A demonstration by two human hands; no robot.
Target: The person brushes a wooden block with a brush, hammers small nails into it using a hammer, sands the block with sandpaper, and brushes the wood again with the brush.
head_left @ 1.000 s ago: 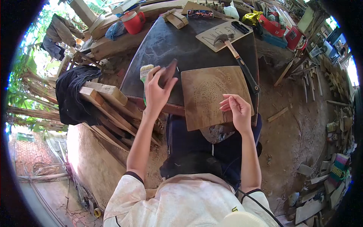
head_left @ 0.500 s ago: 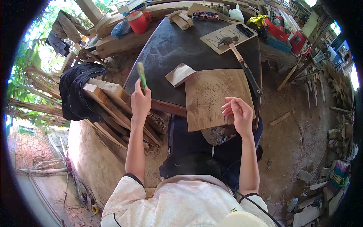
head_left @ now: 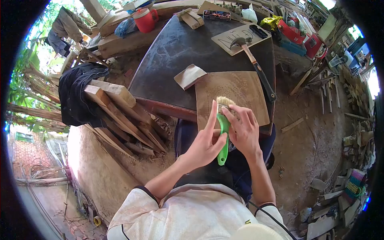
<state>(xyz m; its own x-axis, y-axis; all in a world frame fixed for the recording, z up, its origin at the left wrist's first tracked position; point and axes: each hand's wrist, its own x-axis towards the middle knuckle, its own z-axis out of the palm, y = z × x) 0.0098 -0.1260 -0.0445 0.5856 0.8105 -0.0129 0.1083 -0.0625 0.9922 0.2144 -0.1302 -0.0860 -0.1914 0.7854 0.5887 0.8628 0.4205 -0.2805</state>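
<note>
A paintbrush (head_left: 223, 148) with a bright green handle and pale bristles is held upright over the near part of a wooden board. My left hand (head_left: 203, 146) grips the handle between thumb and fingers, its index finger pointing up along the brush. On the other side, my right hand (head_left: 245, 132) has its fingers closed on the brush near the bristles. The brown board (head_left: 250, 86) bears rows of small dotted marks and lies at the table's near edge. A folded piece of sandpaper-like sheet (head_left: 190, 77) touches its upper left corner.
A hammer (head_left: 262, 76) lies right of the board, its head on a lettered board (head_left: 228, 38). The dark table (head_left: 160, 68) also holds wooden blocks (head_left: 191, 19). A red mug (head_left: 144, 20) stands beyond it. Timber beams (head_left: 116, 98) and a dark cloth (head_left: 78, 96) are at left.
My left hand has brought the paintbrush from the left of the table to in front of the board. My right hand has closed on the brush.
</note>
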